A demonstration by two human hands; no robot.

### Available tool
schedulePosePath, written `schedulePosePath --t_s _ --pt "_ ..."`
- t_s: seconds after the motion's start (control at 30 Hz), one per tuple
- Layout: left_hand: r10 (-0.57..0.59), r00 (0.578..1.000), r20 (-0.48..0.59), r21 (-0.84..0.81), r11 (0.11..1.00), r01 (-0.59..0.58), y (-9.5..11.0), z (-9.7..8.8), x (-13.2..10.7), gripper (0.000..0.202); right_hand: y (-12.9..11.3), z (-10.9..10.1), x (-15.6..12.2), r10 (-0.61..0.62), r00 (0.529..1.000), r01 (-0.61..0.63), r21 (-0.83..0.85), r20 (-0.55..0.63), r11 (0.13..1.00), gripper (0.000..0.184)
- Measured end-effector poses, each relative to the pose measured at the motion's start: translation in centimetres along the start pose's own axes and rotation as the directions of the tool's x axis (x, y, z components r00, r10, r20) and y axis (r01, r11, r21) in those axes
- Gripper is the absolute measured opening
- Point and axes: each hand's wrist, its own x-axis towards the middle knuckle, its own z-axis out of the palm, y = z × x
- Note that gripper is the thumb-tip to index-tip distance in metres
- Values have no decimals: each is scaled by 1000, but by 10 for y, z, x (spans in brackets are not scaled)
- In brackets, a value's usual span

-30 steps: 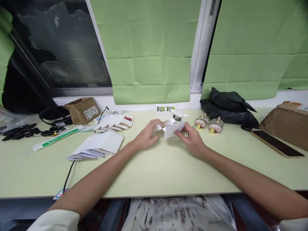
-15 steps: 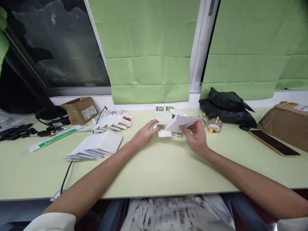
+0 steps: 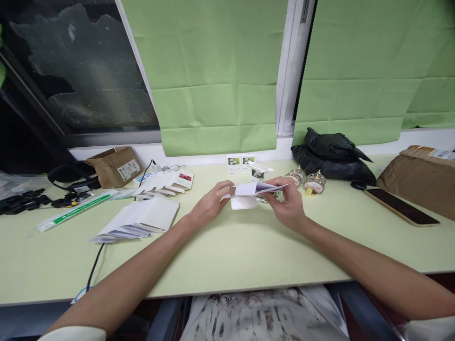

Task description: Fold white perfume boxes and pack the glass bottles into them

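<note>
Both my hands meet at the middle of the pale green table on a white unfolded carton blank. My left hand pinches its left end, fingers curled round the edge. At the other end, my right hand grips the blank with thumb and fingers closed on it and holds it nearly flat just above the table. Behind the blank stand small white boxes with a flower picture and an open small box. Two small glass jars sit just right of my right hand.
A fan of flat white carton blanks lies left of my left hand, with more blanks behind it. A brown cardboard box, black cables and a long wrapped strip are far left. A black bag, a phone and a brown parcel are right.
My right hand lifted the blank's right part up and then brought it down to near level. My left hand stayed on the left end.
</note>
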Motion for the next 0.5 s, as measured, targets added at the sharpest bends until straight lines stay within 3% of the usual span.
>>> schedulePosePath --t_s 0.23,0.5 --pt "2 999 -44 -71 997 -5 5 3 3 55 -1 -2 -1 -80 989 75 39 128 996 16" --pt "11 998 -58 -103 995 -17 10 4 4 56 0 -1 0 -86 988 86 9 127 996 16"
